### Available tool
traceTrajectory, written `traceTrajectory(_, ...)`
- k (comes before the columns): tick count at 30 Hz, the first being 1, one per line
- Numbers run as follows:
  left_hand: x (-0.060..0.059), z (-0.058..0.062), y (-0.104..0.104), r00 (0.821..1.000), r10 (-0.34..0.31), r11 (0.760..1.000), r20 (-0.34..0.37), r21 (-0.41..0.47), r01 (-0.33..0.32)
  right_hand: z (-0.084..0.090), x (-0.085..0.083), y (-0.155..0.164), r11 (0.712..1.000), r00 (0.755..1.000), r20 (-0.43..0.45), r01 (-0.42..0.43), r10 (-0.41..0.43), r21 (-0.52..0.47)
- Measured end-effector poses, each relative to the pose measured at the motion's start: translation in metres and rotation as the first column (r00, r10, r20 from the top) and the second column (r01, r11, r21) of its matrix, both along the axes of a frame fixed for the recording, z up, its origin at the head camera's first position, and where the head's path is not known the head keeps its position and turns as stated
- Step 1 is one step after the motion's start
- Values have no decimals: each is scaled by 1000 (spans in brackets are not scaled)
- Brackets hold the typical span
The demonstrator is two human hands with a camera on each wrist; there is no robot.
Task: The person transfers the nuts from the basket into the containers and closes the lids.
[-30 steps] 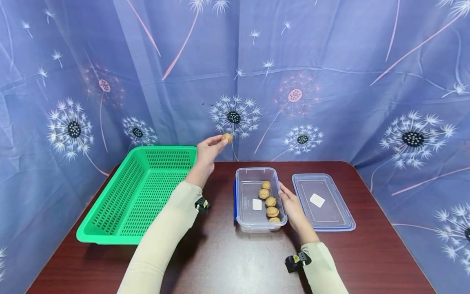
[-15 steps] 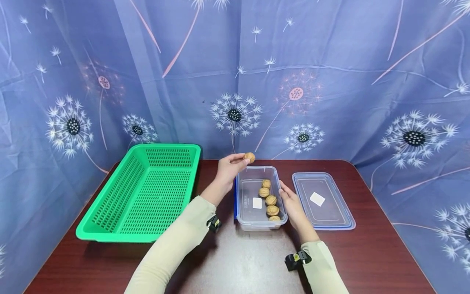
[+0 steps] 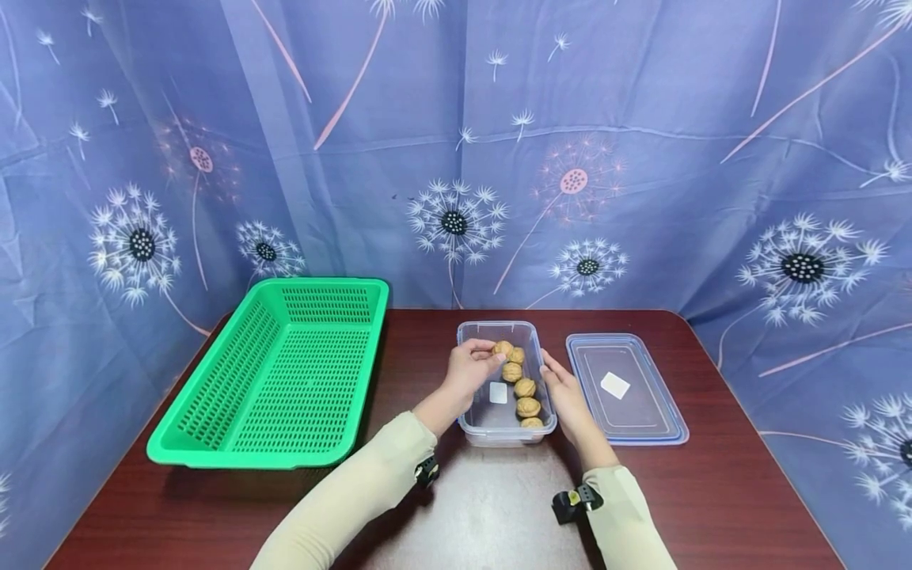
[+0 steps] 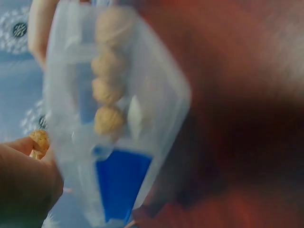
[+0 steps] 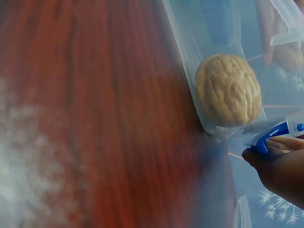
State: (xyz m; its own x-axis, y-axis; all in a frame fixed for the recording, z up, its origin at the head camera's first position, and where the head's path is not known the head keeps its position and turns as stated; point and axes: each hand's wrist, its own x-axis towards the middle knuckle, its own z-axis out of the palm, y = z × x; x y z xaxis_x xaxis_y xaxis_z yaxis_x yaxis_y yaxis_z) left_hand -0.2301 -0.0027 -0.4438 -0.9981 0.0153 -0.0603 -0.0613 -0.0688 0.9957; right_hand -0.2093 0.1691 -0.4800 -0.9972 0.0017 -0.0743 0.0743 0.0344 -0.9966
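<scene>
Between thumb and fingers, my left hand [image 3: 468, 374] pinches a walnut [image 3: 502, 348], low inside the far part of a clear plastic food container [image 3: 507, 434]. The left wrist view, partly blurred, shows that walnut [image 4: 40, 138] at the fingertips beyond the container wall. Several walnuts [image 3: 527, 408] lie in a row along the container's right side; a white label [image 3: 498, 393] is on its floor. My right hand [image 3: 570, 402] holds the container's right wall, fingers along it. In the right wrist view, the hand [image 5: 280, 171] is at a blue clasp [image 5: 273, 137].
A green perforated basket [image 3: 167, 451] stands at the left of the dark red wooden table [image 3: 456, 514]. The container's clear lid [image 3: 627, 419] lies flat to the right of the right hand. A blue dandelion-print curtain [image 3: 456, 95] hangs around the table's back and sides.
My left hand has carried the walnut rightward from beside the green basket, over the container's far-left rim, and down inside. The right hand has stayed at the container's right wall.
</scene>
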Motion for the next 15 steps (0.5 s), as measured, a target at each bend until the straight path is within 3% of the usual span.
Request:
traceTrajectory(3, 7, -7, 7, 1000, 13, 999, 17, -38, -12, 1, 0, 0, 1000, 1000, 3, 6, -6, -2)
traceTrajectory(5, 11, -8, 13, 997, 33, 997, 67, -69, -29, 1, -1, 0, 1000, 1000, 2, 8, -8, 0)
traceTrajectory(9, 17, -15, 21, 997, 64, 993, 44, -104, -59, 2, -1, -1, 1000, 1000, -8, 12, -12, 13)
traceTrajectory(13, 19, -21, 26, 994, 92, 987, 58, -135, -83, 1, -1, -1, 1000, 1000, -9, 11, -11, 19)
traceTrajectory(15, 15, -31, 27, 994, 92, 986, 56, -143, -83, 1, -1, 0, 1000, 1000, -9, 8, -8, 20)
